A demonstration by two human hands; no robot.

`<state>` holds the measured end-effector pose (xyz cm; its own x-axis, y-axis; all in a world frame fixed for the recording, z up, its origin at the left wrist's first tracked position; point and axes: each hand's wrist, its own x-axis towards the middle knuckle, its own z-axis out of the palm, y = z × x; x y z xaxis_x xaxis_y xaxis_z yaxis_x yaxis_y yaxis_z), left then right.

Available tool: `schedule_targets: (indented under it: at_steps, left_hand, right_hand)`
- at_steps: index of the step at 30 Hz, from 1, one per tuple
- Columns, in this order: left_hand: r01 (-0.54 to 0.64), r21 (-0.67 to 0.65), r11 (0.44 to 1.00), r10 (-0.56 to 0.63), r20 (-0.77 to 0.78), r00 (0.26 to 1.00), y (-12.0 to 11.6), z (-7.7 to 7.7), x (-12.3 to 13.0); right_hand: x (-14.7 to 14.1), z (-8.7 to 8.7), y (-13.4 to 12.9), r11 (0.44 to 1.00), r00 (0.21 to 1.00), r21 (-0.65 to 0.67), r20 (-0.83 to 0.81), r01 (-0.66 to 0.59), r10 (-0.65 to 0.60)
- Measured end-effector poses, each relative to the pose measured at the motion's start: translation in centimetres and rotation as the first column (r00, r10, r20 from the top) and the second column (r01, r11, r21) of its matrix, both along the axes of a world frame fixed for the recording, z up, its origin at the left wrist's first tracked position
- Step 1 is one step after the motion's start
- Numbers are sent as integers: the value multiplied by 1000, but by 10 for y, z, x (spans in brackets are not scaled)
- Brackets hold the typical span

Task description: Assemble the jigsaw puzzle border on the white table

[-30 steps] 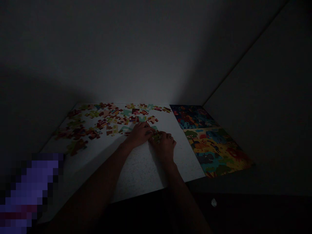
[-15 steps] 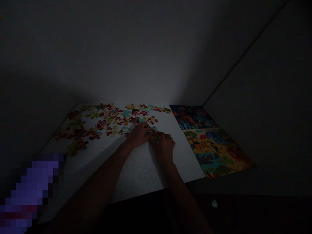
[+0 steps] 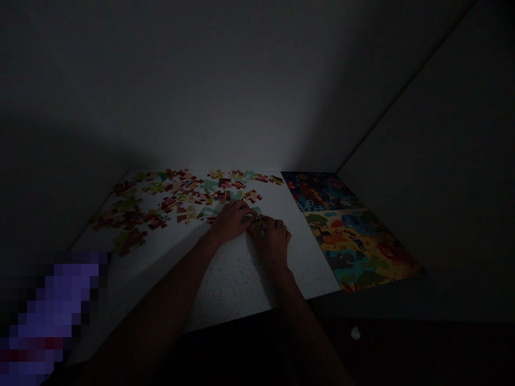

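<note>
Both hands meet over the white tabletop [image 3: 225, 289], with a small greenish jigsaw puzzle piece [image 3: 259, 225] between them. My left hand [image 3: 231, 221] reaches in from the left, its fingers bent and its fingertips on the piece's far left side. My right hand [image 3: 272, 240] has curled fingers and grips the same piece from the right. The fingers hide much of it, and the dim light blurs its picture. Just beyond my left hand lie a teal puzzle piece [image 3: 235, 196] and a pinkish one [image 3: 253, 197].
Loose puzzle pieces [image 3: 155, 217] spread over the left and back of the table. At the right lie a dark-blue picture board [image 3: 322, 190] and a yellow animal picture board [image 3: 358, 249]. Pale walls [image 3: 225, 107] rise behind and at the right. A pixelated purple patch covers the lower left.
The view has shifted very slightly. Both hands stay on the same puzzle piece, with barely any finger movement.
</note>
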<state>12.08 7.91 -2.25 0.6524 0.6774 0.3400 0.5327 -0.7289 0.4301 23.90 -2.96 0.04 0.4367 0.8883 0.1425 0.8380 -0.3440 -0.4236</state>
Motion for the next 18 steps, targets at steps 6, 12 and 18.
schedule_targets:
  at_steps: [6,12,18]
  left_hand:
    - [-7,-2,1000,7,-26,1000,0,0,0]
    - [-15,-4,1000,15,-41,999,-1,2,1]
    - [-19,2,1000,19,-32,999,-4,4,1]
  right_hand:
    - [0,-4,0,1000,1000,25,23,2,-3]
    - [1,-3,-1,999,1000,34,15,1,-2]
    - [0,-4,-1,999,999,43,30,17,-18]
